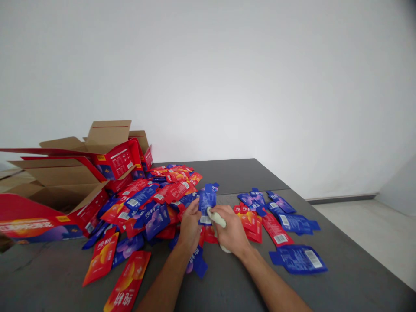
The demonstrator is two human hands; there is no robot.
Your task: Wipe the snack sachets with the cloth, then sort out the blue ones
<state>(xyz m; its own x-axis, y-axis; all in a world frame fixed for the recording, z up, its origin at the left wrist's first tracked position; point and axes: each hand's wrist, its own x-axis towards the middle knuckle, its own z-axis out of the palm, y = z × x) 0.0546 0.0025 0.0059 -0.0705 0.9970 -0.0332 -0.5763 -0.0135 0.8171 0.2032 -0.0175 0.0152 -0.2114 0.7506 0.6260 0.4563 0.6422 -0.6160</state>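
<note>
My left hand point(190, 225) is closed on the left edge of a blue pouch point(207, 200), which is held up with its barcode at the lower end. A pale cloth point(218, 219) is bunched in my right hand point(231, 229) and touches the pouch's right side near the barcode. Under and behind my hands lie more red and blue pouches. A large heap of red and blue pouches point(156, 221) spreads to the left of my left hand. To the right of my right hand lie several others, among them a red pouch point(276, 229) and a blue pouch point(303, 259).
Open red cardboard boxes point(42, 221) with raised brown flaps stand at the left, some further back point(118, 160). The dark grey table point(240, 173) meets a white wall point(227, 86) behind. Pale floor shows past the table's right edge.
</note>
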